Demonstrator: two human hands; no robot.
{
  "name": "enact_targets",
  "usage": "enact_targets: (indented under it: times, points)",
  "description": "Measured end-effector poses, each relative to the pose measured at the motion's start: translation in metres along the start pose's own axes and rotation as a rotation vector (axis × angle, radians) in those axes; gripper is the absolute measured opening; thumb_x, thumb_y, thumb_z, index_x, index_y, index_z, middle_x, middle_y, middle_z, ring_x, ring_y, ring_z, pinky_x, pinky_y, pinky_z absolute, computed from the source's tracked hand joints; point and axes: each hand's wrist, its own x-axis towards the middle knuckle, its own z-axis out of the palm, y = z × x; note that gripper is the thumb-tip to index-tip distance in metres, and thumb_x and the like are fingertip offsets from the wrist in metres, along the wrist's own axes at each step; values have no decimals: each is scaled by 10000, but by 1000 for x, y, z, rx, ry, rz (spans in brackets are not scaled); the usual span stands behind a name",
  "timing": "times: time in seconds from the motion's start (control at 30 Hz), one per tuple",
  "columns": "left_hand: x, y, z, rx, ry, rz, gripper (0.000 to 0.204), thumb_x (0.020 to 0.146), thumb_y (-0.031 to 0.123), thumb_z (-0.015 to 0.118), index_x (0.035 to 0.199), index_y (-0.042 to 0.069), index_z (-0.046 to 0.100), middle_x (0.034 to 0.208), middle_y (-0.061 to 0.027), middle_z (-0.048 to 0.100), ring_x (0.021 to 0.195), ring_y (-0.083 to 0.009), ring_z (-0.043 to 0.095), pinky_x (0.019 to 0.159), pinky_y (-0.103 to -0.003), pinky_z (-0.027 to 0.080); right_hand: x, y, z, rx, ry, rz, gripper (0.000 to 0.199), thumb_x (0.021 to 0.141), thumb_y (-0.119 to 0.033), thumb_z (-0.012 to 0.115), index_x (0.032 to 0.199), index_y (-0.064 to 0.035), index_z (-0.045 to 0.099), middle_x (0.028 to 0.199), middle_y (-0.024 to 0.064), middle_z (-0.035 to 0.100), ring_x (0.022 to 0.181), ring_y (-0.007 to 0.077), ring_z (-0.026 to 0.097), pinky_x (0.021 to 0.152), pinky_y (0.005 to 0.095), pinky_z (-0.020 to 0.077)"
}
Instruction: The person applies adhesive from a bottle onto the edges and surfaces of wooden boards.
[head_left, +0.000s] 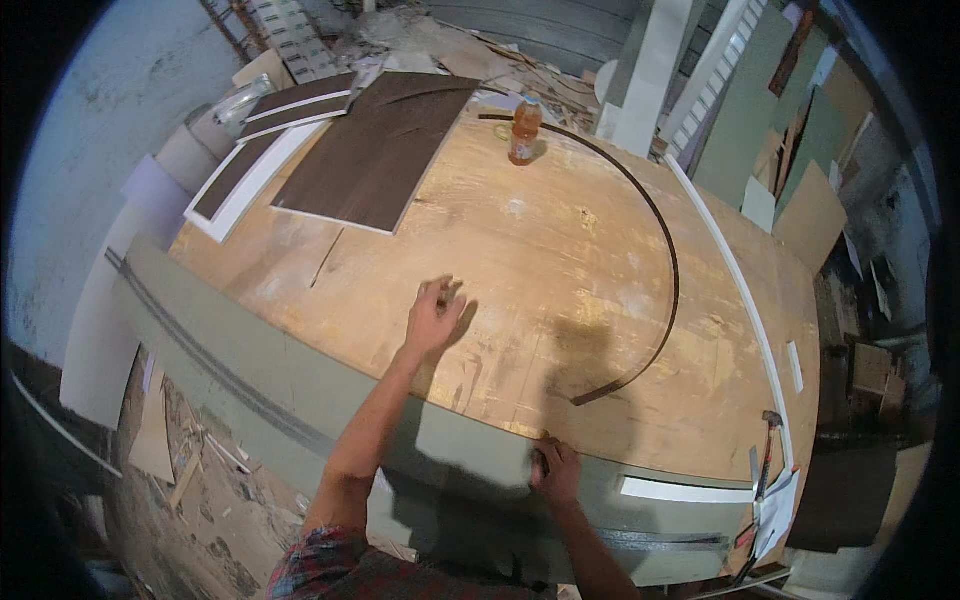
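Note:
My left hand (434, 318) is over the near middle of the wooden tabletop (520, 260), its fingers bent but apart, with nothing visible in them. At the near table edge, my right hand (556, 472) has its fingers curled in over a long green-grey board (460, 440). Whatever those fingers hold, if anything, is too dark to make out. A thin dark brown strip (672, 250) curves across the right half of the tabletop, one end lying a little beyond my right hand. A white strip (690, 490) lies on the green-grey board to the right.
Dark brown panels (385, 150) with white edges lie at the far left. A bottle of orange drink (525, 132) stands at the back. A long white strip (735, 275) runs along the right side, near a hammer (769, 450). Boards (745, 120) lean at the far right.

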Motion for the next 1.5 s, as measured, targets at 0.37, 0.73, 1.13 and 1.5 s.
enact_targets:
  times: [0.37, 0.73, 1.13, 1.5]
  points:
    - [297, 36, 145, -14, -44, 167, 959, 777, 428, 768, 1451, -86, 318, 1447, -323, 380, 1310, -427, 447, 1102, -454, 371, 3, 3, 1, -112, -229, 147, 333, 805, -240, 659, 1117, -134, 619, 1079, 112, 643, 937, 305, 650, 851, 465, 518]
    - [433, -2, 194, -28, 257, 73, 888, 649, 348, 843, 1354, -25, 455, 1197, -220, 630, 1142, -348, 605, 971, -412, 484, -13, 15, 9, -2, -241, 163, 323, 783, -257, 719, 1083, -163, 647, 983, 82, 648, 864, 300, 647, 795, 452, 518]
    - [172, 95, 123, -218, 7, 176, 426, 837, 161, 784, 1165, -72, 645, 1111, -138, 692, 987, -201, 663, 883, -336, 511, -1, 8, -5, 113, -182, 154, 381, 913, -295, 579, 1225, -77, 572, 1202, 122, 570, 1117, 312, 560, 983, 466, 440]
    - [-197, 189, 78, -629, -212, -288, 392, 872, 190, 720, 1164, -54, 623, 1081, -117, 670, 948, -204, 640, 871, -355, 517, -36, -4, -41, 721, 88, 108, 501, 868, -265, 700, 1287, -62, 515, 1177, 148, 559, 1160, 286, 522, 1021, 437, 403]
